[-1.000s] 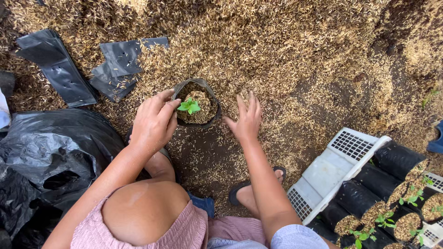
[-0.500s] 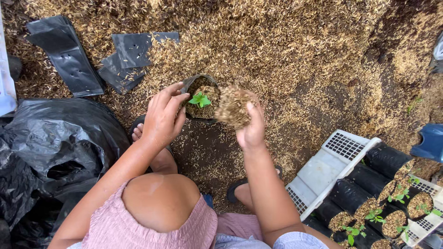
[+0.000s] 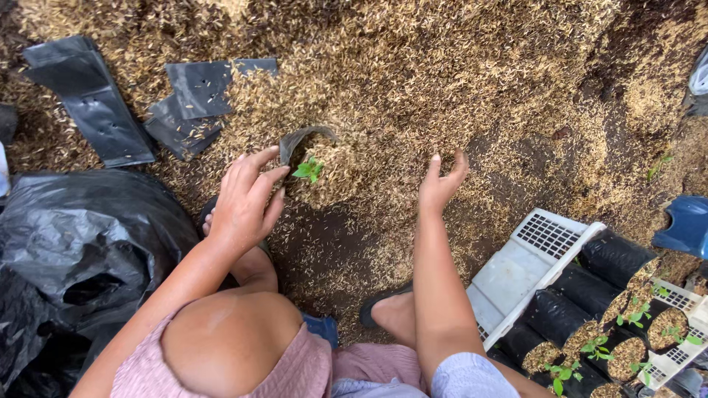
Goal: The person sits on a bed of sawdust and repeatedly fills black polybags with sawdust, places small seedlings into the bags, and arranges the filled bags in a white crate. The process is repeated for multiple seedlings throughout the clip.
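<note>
A small black nursery bag (image 3: 299,140) stands in the husk-strewn ground (image 3: 457,66), heaped over with rice husk, and a green seedling (image 3: 309,169) pokes out of it. My left hand (image 3: 245,200) hovers just left of the bag with fingers spread and holds nothing. My right hand (image 3: 441,184) is to the right of the bag, fingers apart, resting on the husk pile with nothing in it.
Flat empty black bags (image 3: 96,110) lie at upper left. A crumpled black plastic sheet (image 3: 74,250) fills the lower left. A white crate (image 3: 546,258) at lower right holds several filled bags with seedlings (image 3: 627,339). A blue object (image 3: 686,225) sits at the right edge.
My right hand tipped a handful of husk onto the bag and has drawn back to the right, empty. My left hand has come off the bag's rim. The bag is fuller.
</note>
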`<action>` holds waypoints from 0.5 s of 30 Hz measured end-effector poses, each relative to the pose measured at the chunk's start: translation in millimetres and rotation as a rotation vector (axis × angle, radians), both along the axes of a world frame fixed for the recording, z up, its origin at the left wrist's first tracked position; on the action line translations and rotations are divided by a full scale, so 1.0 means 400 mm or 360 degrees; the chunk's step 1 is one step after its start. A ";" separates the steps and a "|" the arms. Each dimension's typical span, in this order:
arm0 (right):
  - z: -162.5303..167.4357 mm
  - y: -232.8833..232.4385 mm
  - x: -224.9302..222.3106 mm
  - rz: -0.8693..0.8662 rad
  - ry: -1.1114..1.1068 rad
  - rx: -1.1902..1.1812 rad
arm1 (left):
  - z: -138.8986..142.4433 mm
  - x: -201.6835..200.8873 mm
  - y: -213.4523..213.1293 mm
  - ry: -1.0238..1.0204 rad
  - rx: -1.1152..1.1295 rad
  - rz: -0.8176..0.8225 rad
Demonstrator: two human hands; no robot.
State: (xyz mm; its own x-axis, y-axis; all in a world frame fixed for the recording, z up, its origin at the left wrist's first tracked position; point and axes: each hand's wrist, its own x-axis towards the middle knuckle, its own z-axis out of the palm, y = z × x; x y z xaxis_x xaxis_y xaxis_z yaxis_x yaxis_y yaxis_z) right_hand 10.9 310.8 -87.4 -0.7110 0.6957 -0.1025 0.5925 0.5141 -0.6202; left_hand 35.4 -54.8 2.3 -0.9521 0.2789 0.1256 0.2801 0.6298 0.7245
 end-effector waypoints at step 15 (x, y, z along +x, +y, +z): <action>0.007 -0.122 -0.239 0.1079 -0.0432 0.0219 | -0.075 -0.019 0.055 -0.0126 -0.0244 -0.0187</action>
State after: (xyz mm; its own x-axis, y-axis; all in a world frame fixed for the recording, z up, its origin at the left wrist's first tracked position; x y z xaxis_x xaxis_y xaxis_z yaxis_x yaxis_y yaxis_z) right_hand -84.8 261.9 -84.4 -0.9510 0.1326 -0.2794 0.2410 0.8840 -0.4006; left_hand 27.6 -32.8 -27.7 -0.9170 0.3988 -0.0006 0.3042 0.7006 0.6455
